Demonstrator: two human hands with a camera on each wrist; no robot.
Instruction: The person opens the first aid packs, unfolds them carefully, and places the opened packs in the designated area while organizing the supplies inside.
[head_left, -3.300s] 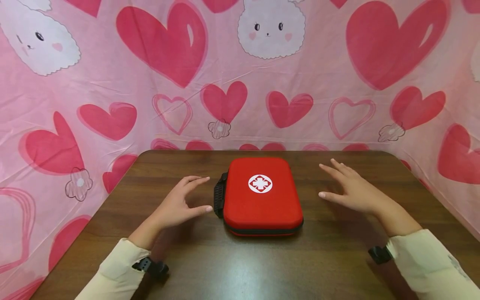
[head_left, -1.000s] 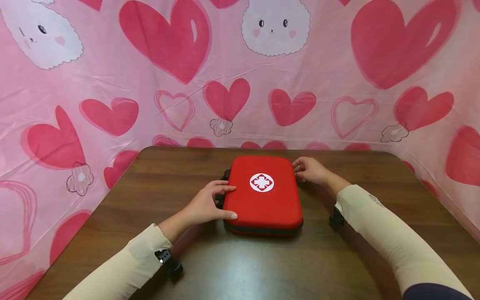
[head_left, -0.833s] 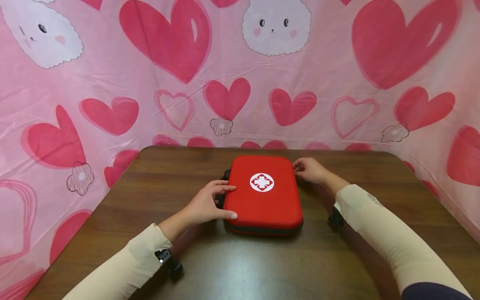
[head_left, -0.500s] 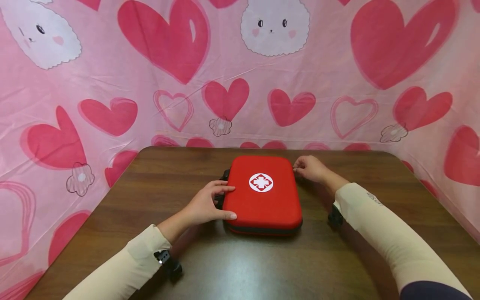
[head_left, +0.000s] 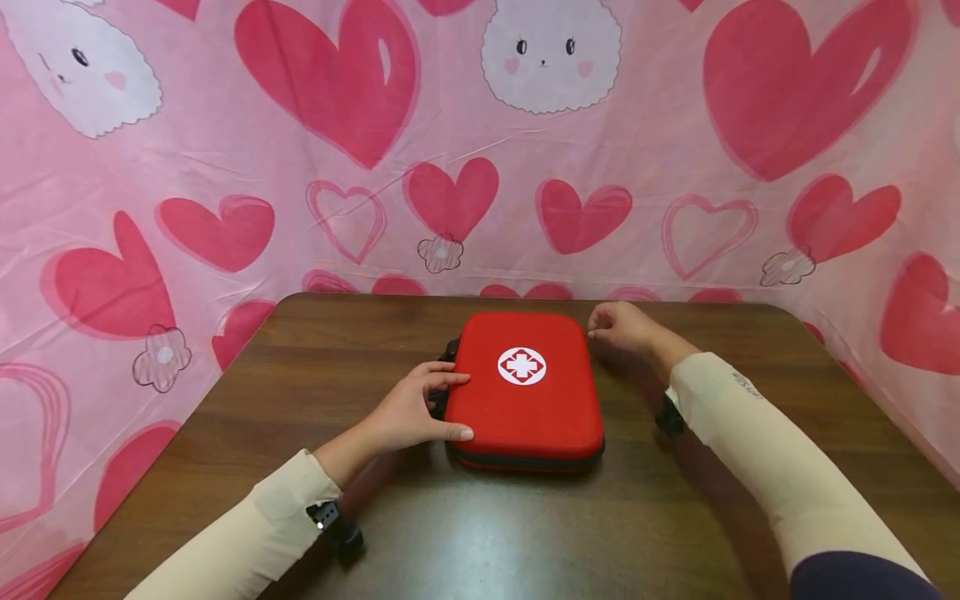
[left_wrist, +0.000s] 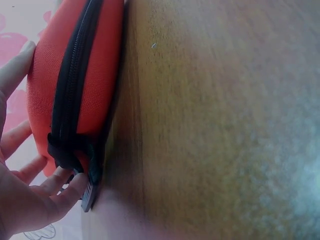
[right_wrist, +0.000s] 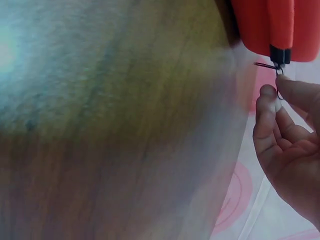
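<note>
A red first-aid case (head_left: 525, 417) with a white cross emblem lies closed on the wooden table. My left hand (head_left: 412, 410) holds its left side, thumb and a finger on the lid. In the left wrist view, other fingers of that hand curl at the black handle (left_wrist: 89, 192), beside the black zipper (left_wrist: 75, 65). At the far right corner of the case, my right hand (head_left: 621, 327) pinches a thin zipper pull (right_wrist: 279, 71) between thumb and forefinger. The right wrist view has the red end of the case just above these fingertips.
The brown table (head_left: 495, 533) extends around the case, its far edge close behind it. A pink curtain (head_left: 465, 108) with hearts and white animal faces hangs behind and at both sides. Each wrist carries a black strap, the left strap (head_left: 326, 515) beside a cream sleeve.
Both hands have come in from the sides to the case. Over the last second the left stays put, while the right has shifted slightly toward the far edge with fingers drawn tighter.
</note>
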